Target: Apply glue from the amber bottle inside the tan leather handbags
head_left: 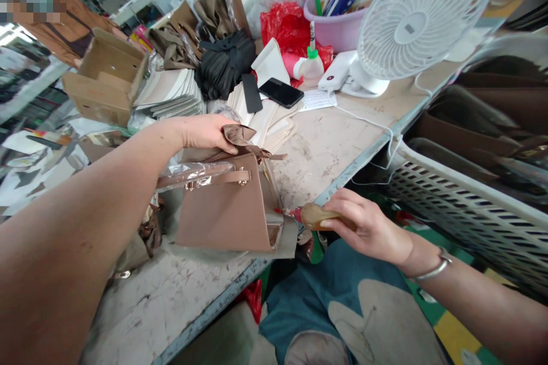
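A pinkish-brown handbag stands at the table's front edge, its plastic-wrapped handle lying across the near panel. My left hand is closed on the brown lining at the bag's top; some of its fingers are hidden behind the cloth. In my right hand is a yellowish squeeze bottle with a red nozzle, held nearly level. The nozzle tip points at the bag's open right side and is at or very close to it; whether it touches I cannot tell.
A white fan, a black phone and a green-capped bottle stand or lie farther back. White stacked pieces and a cardboard box are at left. A crate of bags stands right. A person is at upper left.
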A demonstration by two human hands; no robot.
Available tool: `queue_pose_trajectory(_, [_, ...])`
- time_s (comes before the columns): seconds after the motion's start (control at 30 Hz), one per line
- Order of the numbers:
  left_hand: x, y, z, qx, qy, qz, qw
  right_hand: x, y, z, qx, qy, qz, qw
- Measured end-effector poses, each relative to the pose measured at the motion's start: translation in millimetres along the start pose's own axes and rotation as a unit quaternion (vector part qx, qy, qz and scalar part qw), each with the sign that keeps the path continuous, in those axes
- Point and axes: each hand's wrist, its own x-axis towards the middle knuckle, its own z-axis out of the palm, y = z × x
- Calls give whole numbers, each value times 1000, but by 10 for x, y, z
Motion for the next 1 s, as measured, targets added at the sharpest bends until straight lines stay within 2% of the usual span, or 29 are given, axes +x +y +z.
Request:
queue_pose_trajectory(0.1, [-19, 11, -17, -7, -5, -1, 1000, -41, -30, -29, 22, 2, -7, 1000])
queue_pose_trajectory(0.37, [-80, 96, -33, 25, -13, -19, 999, -193, -93, -77, -11, 93, -29, 995])
queue_pose_trajectory(0.63, [-84, 135, -24, 32, -23, -17, 999, -138, -138, 22, -36, 63, -28, 997])
queue_pose_trajectory(1.0, [-72, 70, -21, 41, -31, -26, 998, 60, -105, 104, -132, 83, -108, 982])
